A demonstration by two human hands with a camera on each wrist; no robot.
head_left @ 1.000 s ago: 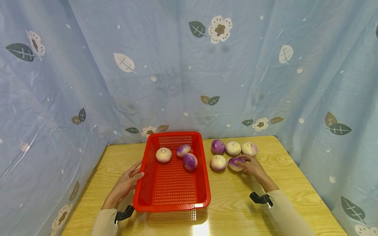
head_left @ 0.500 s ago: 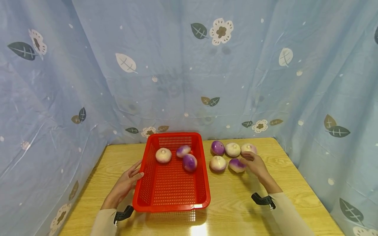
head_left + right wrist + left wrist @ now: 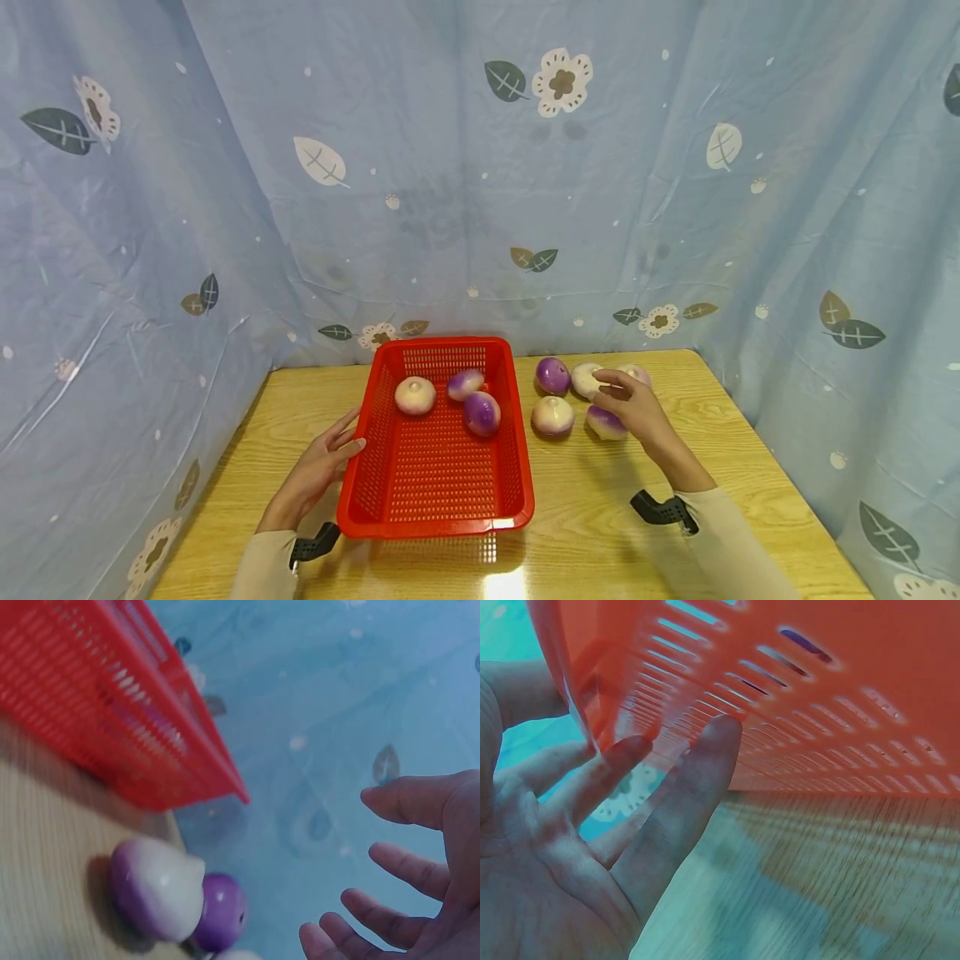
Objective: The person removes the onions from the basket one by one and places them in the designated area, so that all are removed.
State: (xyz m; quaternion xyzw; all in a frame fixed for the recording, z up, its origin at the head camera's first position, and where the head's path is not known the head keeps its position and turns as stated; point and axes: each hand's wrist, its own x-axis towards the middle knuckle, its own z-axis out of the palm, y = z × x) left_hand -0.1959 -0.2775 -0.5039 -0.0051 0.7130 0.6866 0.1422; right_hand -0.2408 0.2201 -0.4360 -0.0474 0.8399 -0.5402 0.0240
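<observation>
My left hand [image 3: 313, 473] holds the near left side of a red plastic basket [image 3: 520, 454]. Its thumb lies at the rim, and in the left wrist view its fingers [image 3: 712, 750] reach up to the slotted outer wall. My right hand [image 3: 632, 410] hovers with spread fingers over a purple-and-white turnip [image 3: 606, 423] on the table, holding nothing. Left of it sits a cream turnip [image 3: 552, 416]. Behind are a purple turnip [image 3: 552, 376], a white turnip [image 3: 585, 379], and another pale turnip [image 3: 640, 372] partly hidden by the hand. In the right wrist view, the fingers [image 3: 405, 870] look loosely bent.
Inside the basket lie a cream turnip [image 3: 415, 395] and two purple ones, the nearer purple turnip [image 3: 482, 414] by the right wall. A wooden table [image 3: 592, 517] carries everything. Blue patterned curtain [image 3: 450, 167] encloses the back and sides.
My right hand has let go of the purple-and-white turnip and risen up and slightly left above it. That turnip has shifted a little right and turned. My left hand and the basket stay put.
</observation>
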